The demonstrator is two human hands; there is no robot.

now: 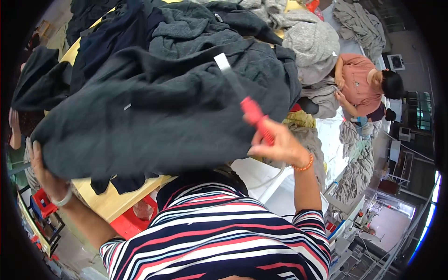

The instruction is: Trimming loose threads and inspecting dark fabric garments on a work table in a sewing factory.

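Observation:
A dark grey knit garment (154,126) stretches across in front of me, its near edge blurred by motion. My left hand (44,170) grips its left end, with part of the fingers hidden by the cloth. At the garment's right end, my right hand (277,144) is closed around a red-handled tool (253,112). A flat, pale metal blade points up and away from that handle, over the cloth; blur hides its exact kind. Whether my right fingers also pinch the garment's edge, I cannot tell. A small light tag (127,107) shows on the fabric.
More dark garments (186,32) pile up behind, on a yellowish wooden table (105,198). Light grey knits (310,42) lie at the far right. A person in a salmon shirt (361,84) handles grey cloth there. A red stool (140,217) stands below the table's edge.

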